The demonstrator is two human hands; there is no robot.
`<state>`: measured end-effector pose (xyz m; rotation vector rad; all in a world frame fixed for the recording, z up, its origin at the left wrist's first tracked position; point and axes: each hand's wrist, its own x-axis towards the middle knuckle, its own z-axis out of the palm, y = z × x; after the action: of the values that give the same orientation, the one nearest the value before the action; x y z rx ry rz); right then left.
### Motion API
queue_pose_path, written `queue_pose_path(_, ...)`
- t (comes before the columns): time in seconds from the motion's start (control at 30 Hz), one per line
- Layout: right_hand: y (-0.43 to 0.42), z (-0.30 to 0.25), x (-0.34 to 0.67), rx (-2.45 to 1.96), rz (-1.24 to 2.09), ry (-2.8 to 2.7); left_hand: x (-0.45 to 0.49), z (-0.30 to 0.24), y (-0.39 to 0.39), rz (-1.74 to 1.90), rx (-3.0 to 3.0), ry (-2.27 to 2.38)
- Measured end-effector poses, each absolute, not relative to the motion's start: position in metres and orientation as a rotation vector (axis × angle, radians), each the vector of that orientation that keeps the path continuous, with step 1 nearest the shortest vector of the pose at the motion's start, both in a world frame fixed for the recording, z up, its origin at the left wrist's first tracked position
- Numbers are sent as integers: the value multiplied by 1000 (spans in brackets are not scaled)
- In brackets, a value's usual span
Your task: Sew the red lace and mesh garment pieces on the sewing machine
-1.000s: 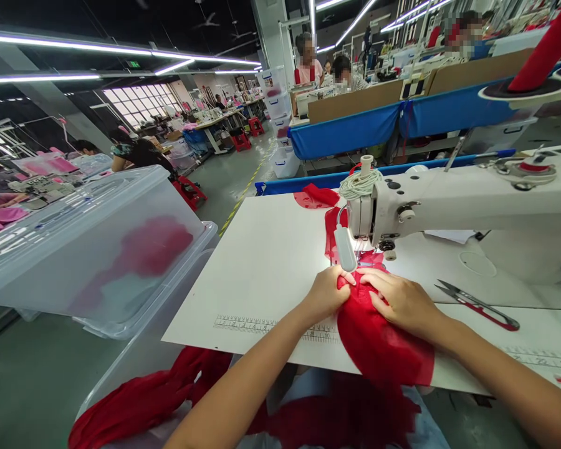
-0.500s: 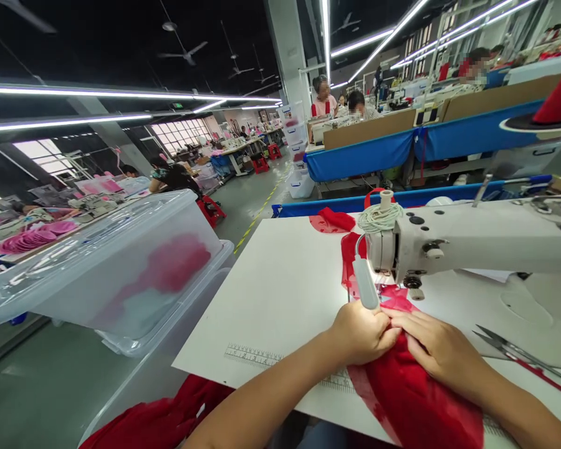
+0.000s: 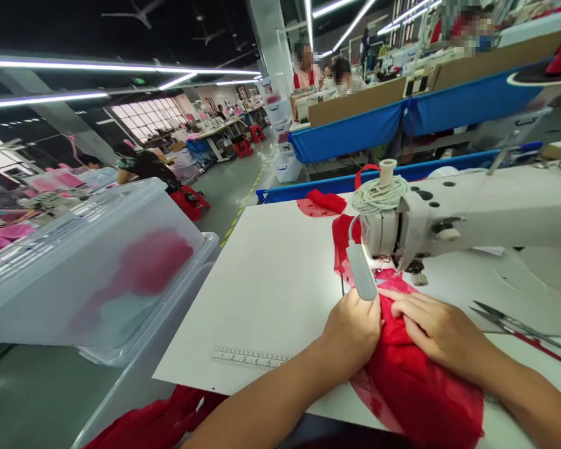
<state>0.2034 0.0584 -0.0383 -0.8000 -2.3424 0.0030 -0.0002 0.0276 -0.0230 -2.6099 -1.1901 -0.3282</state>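
A piece of red fabric (image 3: 416, 386) lies bunched on the white sewing table (image 3: 280, 280), running under the head of a white sewing machine (image 3: 449, 215). My left hand (image 3: 350, 333) is closed on the fabric's left edge just below the machine's small lamp (image 3: 361, 271). My right hand (image 3: 437, 327) lies on top of the fabric to the right, fingers pressed down and pointing toward the needle. More red fabric (image 3: 339, 240) trails out behind the machine head.
Thread snips (image 3: 518, 327) lie on the table at right. Stacked clear plastic bins (image 3: 93, 268) with red cloth stand at left. A printed ruler (image 3: 250, 358) marks the table's front edge. Other people work at distant tables beyond blue troughs (image 3: 355, 131).
The view shifted slightly. Both hands stay on the red fabric at the needle; my left hand has moved a little closer beside the lamp.
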Motion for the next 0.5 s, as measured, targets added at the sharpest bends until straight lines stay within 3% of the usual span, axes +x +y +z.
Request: queue_pose_path(0.5, 58, -35, 206, -866, 50, -2398, -3, -25, 26, -291, -2567, -1254)
